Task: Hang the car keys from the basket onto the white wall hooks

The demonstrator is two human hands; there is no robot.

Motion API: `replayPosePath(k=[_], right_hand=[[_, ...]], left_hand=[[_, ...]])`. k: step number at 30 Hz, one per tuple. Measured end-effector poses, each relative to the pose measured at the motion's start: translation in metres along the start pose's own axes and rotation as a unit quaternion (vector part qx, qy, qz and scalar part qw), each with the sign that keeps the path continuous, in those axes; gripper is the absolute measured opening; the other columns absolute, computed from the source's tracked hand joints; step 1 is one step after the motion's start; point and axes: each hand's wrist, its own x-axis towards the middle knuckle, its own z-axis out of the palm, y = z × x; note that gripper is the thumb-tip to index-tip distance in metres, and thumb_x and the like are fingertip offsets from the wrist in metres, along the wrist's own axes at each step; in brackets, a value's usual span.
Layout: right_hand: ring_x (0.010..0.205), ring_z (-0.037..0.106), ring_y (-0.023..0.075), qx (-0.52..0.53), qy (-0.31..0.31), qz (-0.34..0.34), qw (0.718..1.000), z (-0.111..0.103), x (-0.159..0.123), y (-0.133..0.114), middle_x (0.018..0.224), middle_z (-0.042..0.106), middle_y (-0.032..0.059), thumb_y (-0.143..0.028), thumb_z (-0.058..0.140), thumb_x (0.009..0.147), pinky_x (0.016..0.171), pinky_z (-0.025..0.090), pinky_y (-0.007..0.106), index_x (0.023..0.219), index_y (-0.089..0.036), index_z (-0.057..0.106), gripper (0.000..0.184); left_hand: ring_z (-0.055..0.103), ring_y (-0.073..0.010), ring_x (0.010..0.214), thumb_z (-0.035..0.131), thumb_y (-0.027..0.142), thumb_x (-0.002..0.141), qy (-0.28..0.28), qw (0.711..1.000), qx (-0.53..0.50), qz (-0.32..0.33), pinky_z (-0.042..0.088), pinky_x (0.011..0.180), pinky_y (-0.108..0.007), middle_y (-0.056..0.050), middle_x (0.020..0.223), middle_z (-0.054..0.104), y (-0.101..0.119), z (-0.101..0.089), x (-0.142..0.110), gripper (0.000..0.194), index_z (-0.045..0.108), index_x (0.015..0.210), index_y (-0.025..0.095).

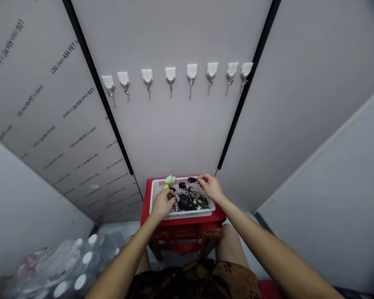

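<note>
A white plastic basket [151, 203] holds a heap of keys and black key fobs [184, 202]. My right hand [210, 187] is at its far right side, thumb and fingers pinched on the end of a black key fob [192, 180]. Over the near left part of the basket is my left hand [163, 203], its fingertips pinched together beside a small silver-grey strip [177, 196]. What those fingertips hold is too small to make out. A pale green-white knotted charm [170, 180] and a bright yellow piece [166, 187] lie at the far left.
The basket stands on a red-covered stool [146, 207] against a panel wall [177, 137]. Several white adhesive hooks [170, 74] run in a row across the panel, with nothing hanging from them. Plastic-wrapped bottles with white caps [87, 258] stand on the floor at left.
</note>
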Motion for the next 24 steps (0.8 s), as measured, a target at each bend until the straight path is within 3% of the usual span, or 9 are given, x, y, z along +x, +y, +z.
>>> replayPosePath(k=[5, 11, 14, 18, 24], right_hand=[[0.051, 0.046, 0.0104, -0.091, -0.023, -0.042, 0.995, 0.003, -0.005, -0.002, 0.055, 0.053, 0.0009, -0.026, 0.039, 0.065, 0.052, 0.034, 0.021, 0.063, -0.015, 0.051, 0.016], [0.063, 0.049, 0.0132, -0.185, -0.062, -0.107, 0.975, 0.007, -0.015, -0.014, 0.066, 0.057, 0.0046, -0.019, 0.041, 0.064, 0.061, 0.035, 0.023, 0.061, -0.015, 0.056, 0.015], [0.067, 0.050, 0.0131, -0.112, -0.093, -0.125, 0.981, 0.013, -0.019, -0.026, 0.070, 0.059, 0.0047, -0.023, 0.041, 0.066, 0.063, 0.036, 0.023, 0.066, -0.015, 0.057, 0.018], [0.056, 0.050, 0.0111, 0.022, -0.154, -0.080, 0.985, 0.019, -0.024, -0.041, 0.061, 0.058, 0.0017, -0.029, 0.043, 0.065, 0.054, 0.037, 0.022, 0.068, -0.014, 0.056, 0.020], [0.039, 0.042, 0.0061, 0.183, -0.125, 0.007, 0.975, 0.002, -0.016, -0.058, 0.042, 0.047, -0.0046, -0.030, 0.045, 0.061, 0.042, 0.035, 0.019, 0.059, -0.014, 0.049, 0.016]], left_hand=[[0.045, -0.0082, 0.053, 0.045, 0.021, 0.060, 0.076, 0.969, -0.227, -0.064, 0.036, 0.054, -0.019, 0.003, 0.055, 0.048, -0.005, -0.003, 0.002, 0.010, 0.050, 0.066, 0.015], [0.049, -0.0095, 0.061, 0.050, 0.026, 0.057, 0.049, 0.929, -0.361, -0.072, 0.039, 0.062, -0.022, 0.002, 0.064, 0.055, -0.005, -0.004, 0.004, 0.014, 0.052, 0.065, 0.014], [0.050, -0.0100, 0.062, 0.052, 0.026, 0.055, 0.030, 0.921, -0.381, -0.076, 0.039, 0.064, -0.023, 0.001, 0.065, 0.056, 0.000, -0.005, 0.004, 0.016, 0.054, 0.067, 0.014], [0.050, -0.0101, 0.059, 0.054, 0.025, 0.054, 0.010, 0.922, -0.383, -0.054, 0.039, 0.061, -0.023, 0.001, 0.060, 0.055, 0.014, -0.008, 0.006, 0.015, 0.053, 0.064, 0.014], [0.048, -0.0071, 0.052, 0.056, 0.024, 0.053, -0.002, 0.911, -0.413, -0.019, 0.037, 0.052, -0.019, 0.003, 0.055, 0.051, 0.056, -0.013, 0.018, 0.017, 0.048, 0.064, 0.014]])
